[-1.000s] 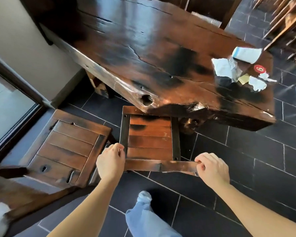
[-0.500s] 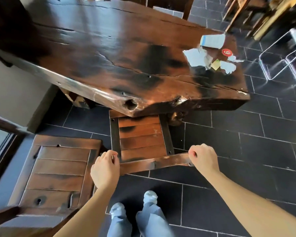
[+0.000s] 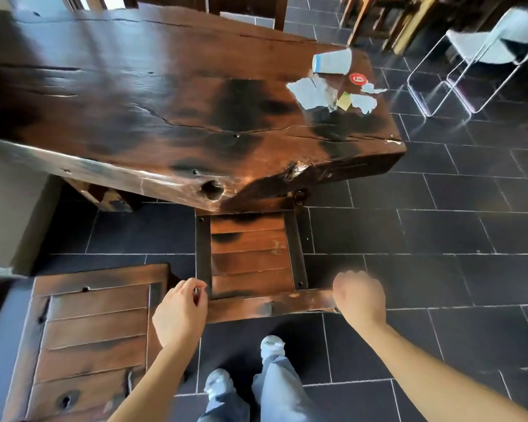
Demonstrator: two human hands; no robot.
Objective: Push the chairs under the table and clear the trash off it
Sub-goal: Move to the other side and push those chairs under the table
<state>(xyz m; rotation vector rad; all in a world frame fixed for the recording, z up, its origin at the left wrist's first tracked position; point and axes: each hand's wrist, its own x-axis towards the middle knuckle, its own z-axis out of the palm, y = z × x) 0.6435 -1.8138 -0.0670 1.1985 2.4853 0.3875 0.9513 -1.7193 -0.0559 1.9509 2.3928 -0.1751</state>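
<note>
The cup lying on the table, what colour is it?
The cup is white with a pale blue band near one end; head view shows it best.

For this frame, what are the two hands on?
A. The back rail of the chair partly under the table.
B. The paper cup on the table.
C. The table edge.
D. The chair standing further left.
A: the left hand and right hand each grip an end of the back rail of the chair partly beneath the table.

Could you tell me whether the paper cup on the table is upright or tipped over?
Tipped over: the cup lies on its side on the table, its whole wall showing.
</note>
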